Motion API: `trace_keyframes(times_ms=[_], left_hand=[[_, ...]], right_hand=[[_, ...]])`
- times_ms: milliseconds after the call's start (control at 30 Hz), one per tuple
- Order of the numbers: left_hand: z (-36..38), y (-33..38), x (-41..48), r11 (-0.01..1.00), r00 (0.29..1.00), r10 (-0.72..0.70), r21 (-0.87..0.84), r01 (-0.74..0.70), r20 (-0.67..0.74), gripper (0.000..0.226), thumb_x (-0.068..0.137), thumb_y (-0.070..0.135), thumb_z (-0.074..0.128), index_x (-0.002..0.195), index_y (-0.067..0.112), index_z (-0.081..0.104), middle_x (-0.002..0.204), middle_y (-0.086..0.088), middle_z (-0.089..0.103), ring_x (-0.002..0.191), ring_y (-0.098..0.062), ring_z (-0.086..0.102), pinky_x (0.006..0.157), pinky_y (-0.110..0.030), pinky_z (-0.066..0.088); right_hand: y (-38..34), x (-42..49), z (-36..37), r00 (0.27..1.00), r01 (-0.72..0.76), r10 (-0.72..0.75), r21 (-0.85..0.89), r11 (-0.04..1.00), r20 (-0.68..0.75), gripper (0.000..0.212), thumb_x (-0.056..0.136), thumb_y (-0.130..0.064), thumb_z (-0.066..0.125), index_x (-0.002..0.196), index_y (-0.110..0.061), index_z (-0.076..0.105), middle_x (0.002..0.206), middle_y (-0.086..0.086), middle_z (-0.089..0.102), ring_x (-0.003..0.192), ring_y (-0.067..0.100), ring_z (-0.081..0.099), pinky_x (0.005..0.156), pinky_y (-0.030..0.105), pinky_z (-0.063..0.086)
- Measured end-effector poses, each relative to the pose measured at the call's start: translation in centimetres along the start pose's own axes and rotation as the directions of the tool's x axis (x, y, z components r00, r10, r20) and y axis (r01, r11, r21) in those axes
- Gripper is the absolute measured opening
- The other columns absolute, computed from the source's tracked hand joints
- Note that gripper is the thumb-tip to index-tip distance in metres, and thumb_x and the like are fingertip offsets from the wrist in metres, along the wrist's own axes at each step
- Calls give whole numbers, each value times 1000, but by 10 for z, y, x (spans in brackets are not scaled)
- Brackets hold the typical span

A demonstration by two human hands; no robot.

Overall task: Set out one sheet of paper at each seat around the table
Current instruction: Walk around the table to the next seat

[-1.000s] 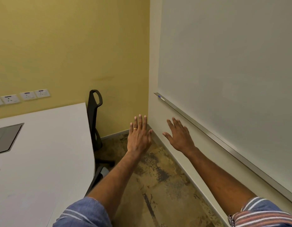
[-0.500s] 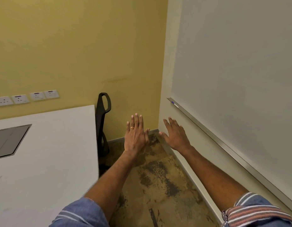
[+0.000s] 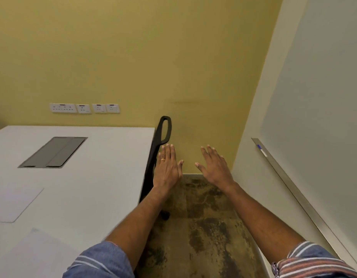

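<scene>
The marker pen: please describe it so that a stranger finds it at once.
Find the whiteboard on the right wall, then its metal tray. The marker lies near the tray's far end: white with a blue tip, the only thing there.

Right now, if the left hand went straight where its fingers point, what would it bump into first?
Probably the black chair back, just beyond the left hand; otherwise the yellow wall behind. Depth is hard to judge.

L hand (image 3: 167, 167) & R hand (image 3: 214, 167), both flat, palms down, btwn table (image 3: 97, 189) w/ sheets (image 3: 13, 203) & whiteboard (image 3: 324, 97)
</scene>
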State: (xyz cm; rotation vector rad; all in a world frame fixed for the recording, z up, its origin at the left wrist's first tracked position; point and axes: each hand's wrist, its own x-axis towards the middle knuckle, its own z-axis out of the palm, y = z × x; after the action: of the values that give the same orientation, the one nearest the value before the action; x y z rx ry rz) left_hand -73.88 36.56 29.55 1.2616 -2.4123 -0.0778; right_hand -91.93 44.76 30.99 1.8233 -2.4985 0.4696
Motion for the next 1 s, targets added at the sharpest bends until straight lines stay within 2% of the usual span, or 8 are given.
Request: trace_keyframes(times_ms=[200, 233, 433, 600, 833, 1000], left_hand=[[8, -5, 33, 987, 986, -155, 24, 157, -59, 68, 106, 46, 16, 159, 8, -2, 168, -11, -3, 156, -24, -8, 126, -39, -2], [9, -3, 36, 989, 987, -147, 17, 149, -68, 68, 106, 46, 17, 159, 9, -2, 168, -11, -3, 156, -24, -8, 126, -39, -2], [15, -26, 48, 960, 963, -262, 81, 267, -66, 68, 106, 46, 17, 160, 10, -3, 168, -9, -6, 155, -24, -10, 126, -39, -3], [21, -65, 64, 931, 939, -339, 122, 344, -63, 68, 106, 46, 17, 160, 9, -3, 168, -10, -6, 155, -25, -9, 127, -43, 5], [35, -123, 92, 889, 910, -405, 193, 416, -95, 67, 107, 46, 18, 160, 10, -2, 168, -9, -6, 155, -25, -10, 127, -43, 2], [43, -164, 113, 858, 881, -467, 203, 472, -79, 67, 107, 46, 19, 160, 11, -1, 168, -9, -5, 155, -26, -9, 127, -43, 1]], right_hand=[[10, 68, 8, 988, 155, -155, -4, 988, 22, 74, 101, -60, 33, 160, -25, 6, 169, 4, 3, 156, 23, 4, 125, 50, 14], [12, 70, 6, 987, 161, -161, -21, 987, 15, 74, 101, -60, 33, 160, -25, 6, 169, 4, 2, 156, 23, 4, 125, 50, 15], [-8, 115, 25, 960, 270, -273, 52, 961, 55, 75, 100, -60, 34, 160, -25, 5, 169, 3, 1, 156, 22, 1, 125, 51, 14], [-39, 159, 52, 924, 363, -375, 133, 922, 79, 75, 100, -61, 35, 160, -26, 6, 169, 1, 1, 156, 20, 1, 125, 50, 14], [-71, 216, 74, 888, 445, -456, 136, 885, 62, 73, 101, -58, 37, 160, -28, 7, 168, -4, -1, 156, 20, 1, 124, 47, 13], [-92, 273, 88, 869, 479, -490, 123, 869, 76, 72, 102, -57, 36, 160, -25, 8, 169, -1, 0, 156, 23, 2, 125, 48, 14]])
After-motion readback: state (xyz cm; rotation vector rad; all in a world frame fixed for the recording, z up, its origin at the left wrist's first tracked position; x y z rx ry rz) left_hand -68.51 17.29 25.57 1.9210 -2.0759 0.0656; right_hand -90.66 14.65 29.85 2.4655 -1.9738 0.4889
